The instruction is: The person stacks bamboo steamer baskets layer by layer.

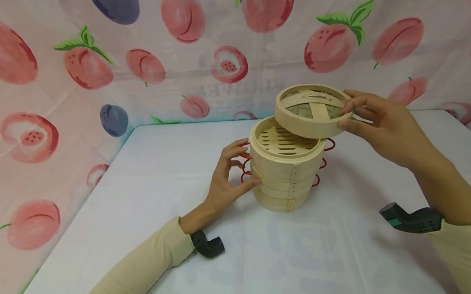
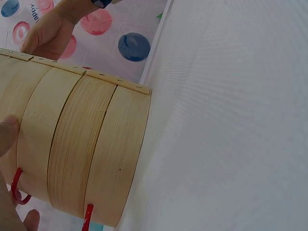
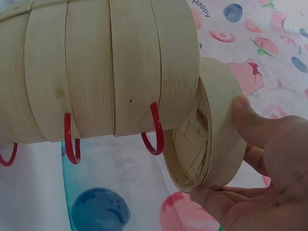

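Note:
A bamboo steamer (image 1: 277,186) of stacked tiers stands upright on the table, with red loop handles (image 1: 325,163) down both sides. My left hand (image 1: 222,175) grips its left side, thumb on the front wall and fingers by the red loops. With thumb and fingers, my right hand (image 1: 386,126) pinches the right edge of the round bamboo lid (image 1: 306,125). The lid is tilted and overlaps the back right of the top rim. Beneath it the slatted floor (image 1: 276,141) of the top tier shows. In the right wrist view the woven underside (image 3: 190,144) of the lid is visible.
A white cloth (image 1: 143,180) covers the table. Behind it and along the left hangs a pink fruit-printed curtain (image 1: 263,64). Each wrist wears a black camera mount (image 1: 413,218) at the sleeve cuff.

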A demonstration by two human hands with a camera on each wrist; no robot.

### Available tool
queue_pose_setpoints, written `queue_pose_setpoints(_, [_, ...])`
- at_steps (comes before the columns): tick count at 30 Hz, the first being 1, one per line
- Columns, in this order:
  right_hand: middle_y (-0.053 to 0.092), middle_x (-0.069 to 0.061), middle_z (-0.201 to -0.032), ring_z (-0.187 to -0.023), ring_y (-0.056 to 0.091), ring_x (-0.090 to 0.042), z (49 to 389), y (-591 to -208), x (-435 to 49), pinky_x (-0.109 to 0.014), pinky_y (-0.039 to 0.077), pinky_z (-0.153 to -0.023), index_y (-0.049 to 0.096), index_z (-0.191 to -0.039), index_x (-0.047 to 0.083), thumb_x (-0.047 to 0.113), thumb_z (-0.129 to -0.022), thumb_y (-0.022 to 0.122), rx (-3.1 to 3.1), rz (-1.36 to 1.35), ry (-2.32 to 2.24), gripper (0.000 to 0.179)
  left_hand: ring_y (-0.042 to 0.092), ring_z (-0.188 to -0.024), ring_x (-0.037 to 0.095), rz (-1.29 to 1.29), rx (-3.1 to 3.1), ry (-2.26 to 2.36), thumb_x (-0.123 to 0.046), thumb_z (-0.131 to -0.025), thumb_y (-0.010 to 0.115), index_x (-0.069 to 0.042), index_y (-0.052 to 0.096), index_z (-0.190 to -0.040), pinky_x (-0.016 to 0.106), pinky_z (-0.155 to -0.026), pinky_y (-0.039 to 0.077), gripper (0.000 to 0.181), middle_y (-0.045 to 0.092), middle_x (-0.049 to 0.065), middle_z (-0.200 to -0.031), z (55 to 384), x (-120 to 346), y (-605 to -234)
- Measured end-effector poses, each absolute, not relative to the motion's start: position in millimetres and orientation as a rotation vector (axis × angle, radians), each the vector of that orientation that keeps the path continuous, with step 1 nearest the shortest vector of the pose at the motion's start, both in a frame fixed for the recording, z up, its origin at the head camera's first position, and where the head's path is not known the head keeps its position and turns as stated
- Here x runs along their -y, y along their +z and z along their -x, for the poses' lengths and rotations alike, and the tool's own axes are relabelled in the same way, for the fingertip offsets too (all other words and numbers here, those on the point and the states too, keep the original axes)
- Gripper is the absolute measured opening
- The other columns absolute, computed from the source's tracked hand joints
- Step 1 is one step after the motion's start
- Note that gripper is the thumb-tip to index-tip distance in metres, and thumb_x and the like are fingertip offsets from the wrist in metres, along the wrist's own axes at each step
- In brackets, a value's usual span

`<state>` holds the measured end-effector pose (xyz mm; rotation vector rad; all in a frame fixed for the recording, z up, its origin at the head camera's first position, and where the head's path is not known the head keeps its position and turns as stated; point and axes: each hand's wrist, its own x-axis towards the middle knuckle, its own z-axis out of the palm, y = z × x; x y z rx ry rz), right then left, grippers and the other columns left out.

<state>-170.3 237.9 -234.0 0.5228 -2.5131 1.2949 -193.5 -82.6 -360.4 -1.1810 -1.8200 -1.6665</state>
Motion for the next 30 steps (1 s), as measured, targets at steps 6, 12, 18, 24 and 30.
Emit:
queue_pose_setpoints(6, [0.041, -0.010, -0.146, -0.128, 0.044, -0.035, 169, -233, -233, -0.011, 0.045, -0.078, 0.058, -0.104, 0.003, 0.009, -0.089, 0.068, 2.492, -0.589, 1.303, 0.019, 0.044, -0.118, 0.037, 1.182, 1.816, -1.664, 0.019, -0.063, 0.078, 0.005, 0.043, -0.126, 0.041, -0.075, 0.044, 0.074, 0.040, 0.018, -0.142, 190, 81, -354])
queue_pose_setpoints(12, [0.041, -0.011, -0.146, -0.130, 0.043, -0.033, 168, -233, -229, -0.011, 0.045, -0.080, 0.057, -0.103, 0.003, 0.009, -0.090, 0.067, 2.491, -0.617, 1.315, 0.018, 0.044, -0.112, 0.043, 1.184, 1.815, -1.657, 0.022, -0.062, 0.076, 0.012, 0.041, -0.121, 0.047, -0.072, 0.043, 0.069, 0.039, 0.030, -0.136, 177, 79, -337])
queue_pose_setpoints(18, [0.041, -0.010, -0.145, -0.132, 0.041, -0.031, 166, -234, -224, -0.012, 0.045, -0.080, 0.057, -0.104, 0.003, 0.008, -0.089, 0.067, 2.481, -0.644, 1.341, 0.018, 0.046, -0.114, 0.037, 1.183, 1.813, -1.652, 0.023, -0.061, 0.077, 0.011, 0.041, -0.122, 0.045, -0.073, 0.044, 0.071, 0.040, 0.027, -0.137, 180, 80, -342])
queue_pose_setpoints(24, [0.042, -0.012, -0.144, -0.133, 0.040, -0.028, 164, -235, -220, -0.013, 0.045, -0.083, 0.056, -0.103, 0.002, 0.003, -0.088, 0.067, 2.443, -0.700, 1.397, 0.018, 0.046, -0.116, 0.034, 1.179, 1.814, -1.658, 0.019, -0.061, 0.080, 0.004, 0.043, -0.126, 0.039, -0.075, 0.045, 0.075, 0.041, 0.017, -0.141, 194, 82, -360])
queue_pose_setpoints(30, [0.043, -0.013, -0.143, -0.132, 0.040, -0.027, 161, -234, -215, -0.015, 0.046, -0.083, 0.056, -0.102, 0.000, -0.001, -0.088, 0.067, 2.417, -0.742, 1.425, 0.018, 0.044, -0.114, 0.043, 1.181, 1.818, -1.655, 0.019, -0.061, 0.080, 0.005, 0.043, -0.125, 0.041, -0.074, 0.045, 0.076, 0.040, 0.018, -0.141, 193, 82, -358])
